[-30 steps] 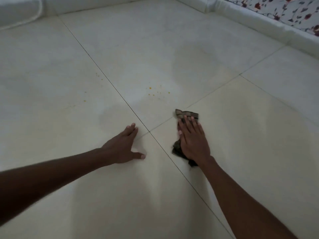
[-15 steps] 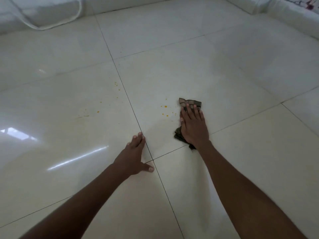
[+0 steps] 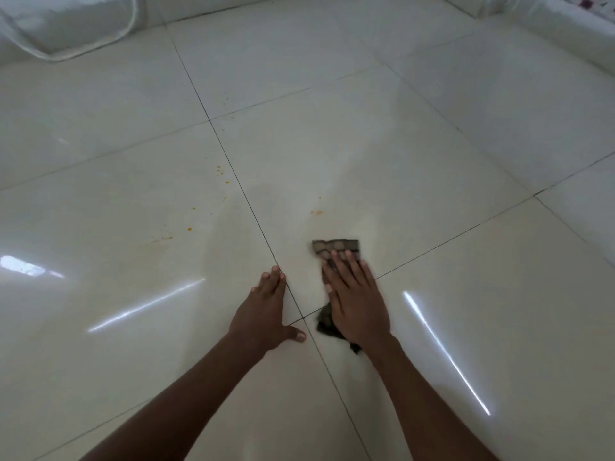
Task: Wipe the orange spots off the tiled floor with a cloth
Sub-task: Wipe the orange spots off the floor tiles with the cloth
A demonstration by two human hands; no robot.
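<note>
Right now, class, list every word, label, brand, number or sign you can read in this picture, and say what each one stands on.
None can be read. The cloth under the right hand shows only a checked pattern, no lettering. The tiled floor carries just orange spots and light streaks. The fabric at the top right corner has a printed pattern, not text.

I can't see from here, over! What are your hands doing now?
Left hand flat on floor. Right hand pressing cloth flat. Orange spots ahead of cloth, more across the grout line. Nothing blocking.
</note>
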